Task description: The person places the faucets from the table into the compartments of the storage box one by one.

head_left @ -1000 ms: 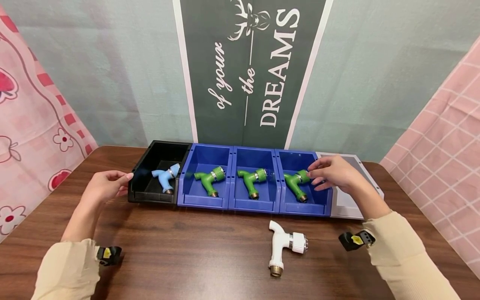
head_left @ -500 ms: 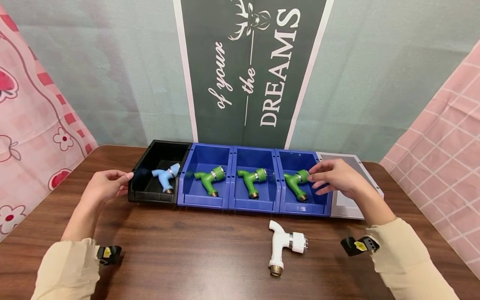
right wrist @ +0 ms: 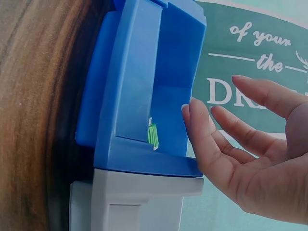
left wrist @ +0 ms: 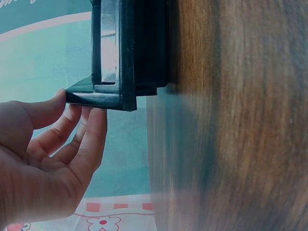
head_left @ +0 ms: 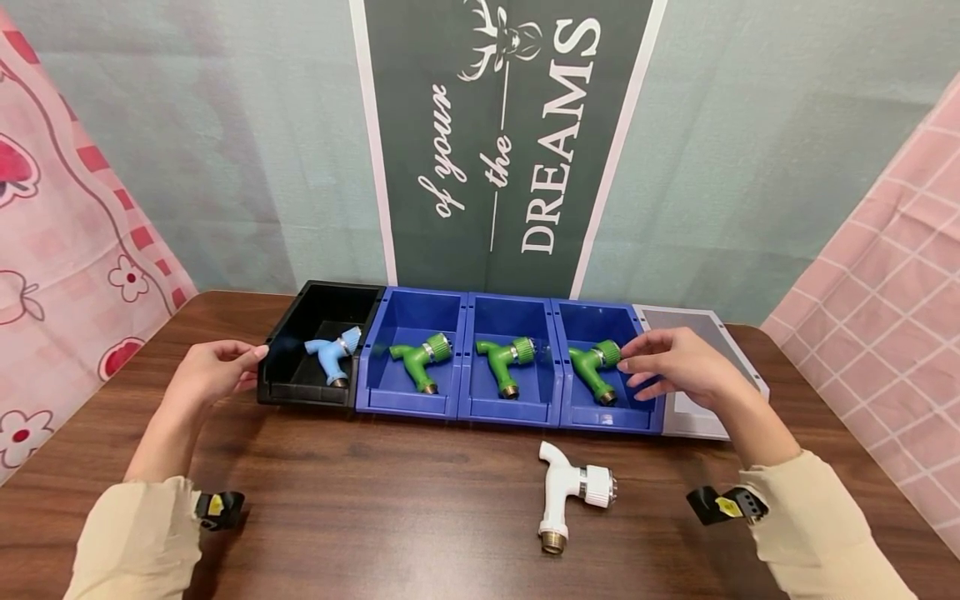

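My left hand is at the outer side of a black bin, its thumb at the rim and its fingers against the wall, pinching the edge; the left wrist view shows the same black bin. Over the right side of the rightmost blue bin, my right hand hovers with loosely bent, spread fingers and holds nothing. A green faucet lies in that bin just left of the fingertips. In the right wrist view, only the faucet's green knob shows inside the bin.
Two more blue bins hold a green faucet and another green faucet. A blue faucet lies in the black bin. At the row's right end is a grey-white bin. A white faucet lies on the wooden table.
My right hand has drawn slightly right and down, away from the green faucet in the rightmost blue bin. My left hand has stayed at the black bin's edge.
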Action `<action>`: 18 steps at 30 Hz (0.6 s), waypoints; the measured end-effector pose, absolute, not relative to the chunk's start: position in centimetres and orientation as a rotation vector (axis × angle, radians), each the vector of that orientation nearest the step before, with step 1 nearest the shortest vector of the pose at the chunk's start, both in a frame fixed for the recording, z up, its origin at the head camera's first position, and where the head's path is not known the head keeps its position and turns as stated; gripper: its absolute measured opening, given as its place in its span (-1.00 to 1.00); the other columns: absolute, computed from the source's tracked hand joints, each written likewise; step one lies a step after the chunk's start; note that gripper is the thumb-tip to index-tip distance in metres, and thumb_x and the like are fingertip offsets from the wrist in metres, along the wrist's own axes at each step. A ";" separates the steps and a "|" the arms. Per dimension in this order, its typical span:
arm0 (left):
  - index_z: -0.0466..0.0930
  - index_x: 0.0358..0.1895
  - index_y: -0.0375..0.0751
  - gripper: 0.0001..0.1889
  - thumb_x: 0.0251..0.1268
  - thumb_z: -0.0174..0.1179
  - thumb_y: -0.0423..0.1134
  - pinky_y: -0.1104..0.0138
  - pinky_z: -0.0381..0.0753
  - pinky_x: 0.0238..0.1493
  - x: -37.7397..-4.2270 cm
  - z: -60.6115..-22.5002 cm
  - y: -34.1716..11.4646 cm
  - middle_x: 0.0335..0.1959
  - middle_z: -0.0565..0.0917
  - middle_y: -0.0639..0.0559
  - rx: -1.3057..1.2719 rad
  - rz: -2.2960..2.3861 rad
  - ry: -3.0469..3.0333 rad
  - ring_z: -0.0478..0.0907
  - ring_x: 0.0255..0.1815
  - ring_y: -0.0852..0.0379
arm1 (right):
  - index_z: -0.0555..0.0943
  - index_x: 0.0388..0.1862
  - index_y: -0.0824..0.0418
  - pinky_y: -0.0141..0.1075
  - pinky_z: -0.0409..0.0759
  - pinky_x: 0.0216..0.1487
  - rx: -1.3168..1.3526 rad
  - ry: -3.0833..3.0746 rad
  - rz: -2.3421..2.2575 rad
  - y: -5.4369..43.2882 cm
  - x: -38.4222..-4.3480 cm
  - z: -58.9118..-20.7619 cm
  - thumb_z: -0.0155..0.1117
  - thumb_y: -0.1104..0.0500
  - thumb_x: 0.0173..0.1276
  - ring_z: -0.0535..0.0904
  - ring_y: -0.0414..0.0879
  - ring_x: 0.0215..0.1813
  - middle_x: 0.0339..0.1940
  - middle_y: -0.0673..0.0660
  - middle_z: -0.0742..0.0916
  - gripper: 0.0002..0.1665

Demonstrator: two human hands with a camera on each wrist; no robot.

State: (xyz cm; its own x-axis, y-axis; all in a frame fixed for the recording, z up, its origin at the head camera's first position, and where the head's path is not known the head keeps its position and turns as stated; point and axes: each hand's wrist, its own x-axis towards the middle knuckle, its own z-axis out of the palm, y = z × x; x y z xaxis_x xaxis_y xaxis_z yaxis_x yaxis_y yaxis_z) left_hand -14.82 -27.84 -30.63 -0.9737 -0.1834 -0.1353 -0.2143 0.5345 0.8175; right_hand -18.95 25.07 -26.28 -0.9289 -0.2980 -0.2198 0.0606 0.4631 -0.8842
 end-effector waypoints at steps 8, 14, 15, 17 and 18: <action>0.41 0.00 -0.55 -0.48 0.33 0.02 -0.03 0.37 0.61 -0.29 -14.8 -30.6 -27.8 -0.27 0.50 -0.17 -0.355 1.461 2.721 0.53 -0.43 0.30 | 0.33 0.02 0.61 -0.09 0.63 -0.29 -0.219 2.372 -1.434 25.0 -18.2 -26.7 0.20 0.24 0.27 0.60 0.01 -0.30 -0.28 0.20 0.60 -0.49; 0.41 0.00 -0.55 -0.47 0.33 0.02 -0.02 0.37 0.61 -0.29 -14.8 -30.6 -27.8 -0.27 0.50 -0.17 -0.360 1.461 2.720 0.54 -0.43 0.30 | 0.34 0.00 0.61 -0.07 0.62 -0.30 -0.261 2.351 -1.441 25.1 -17.6 -26.8 0.19 0.25 0.28 0.60 0.04 -0.29 -0.29 0.22 0.61 -0.52; 0.41 0.00 -0.55 -0.47 0.33 0.02 -0.02 0.37 0.61 -0.29 -14.8 -30.5 -27.8 -0.28 0.50 -0.16 -0.362 1.464 2.718 0.54 -0.43 0.31 | 0.34 -0.01 0.61 -0.07 0.63 -0.31 -0.266 2.343 -1.448 25.2 -17.5 -26.9 0.19 0.26 0.28 0.60 0.03 -0.29 -0.30 0.21 0.61 -0.53; 0.41 0.00 -0.55 -0.48 0.33 0.02 -0.03 0.37 0.61 -0.29 -14.8 -30.5 -27.7 -0.28 0.50 -0.15 -0.361 1.466 2.717 0.54 -0.43 0.31 | 0.35 -0.02 0.62 -0.08 0.63 -0.31 -0.272 2.326 -1.463 25.2 -17.4 -27.1 0.18 0.27 0.27 0.60 0.01 -0.30 -0.32 0.20 0.62 -0.54; 0.41 0.00 -0.55 -0.48 0.33 0.02 -0.03 0.37 0.61 -0.29 -14.8 -30.5 -27.7 -0.28 0.50 -0.15 -0.360 1.467 2.716 0.54 -0.43 0.31 | 0.35 -0.02 0.62 -0.08 0.63 -0.32 -0.274 2.316 -1.471 25.2 -17.3 -27.2 0.18 0.28 0.27 0.60 0.00 -0.31 -0.32 0.20 0.62 -0.55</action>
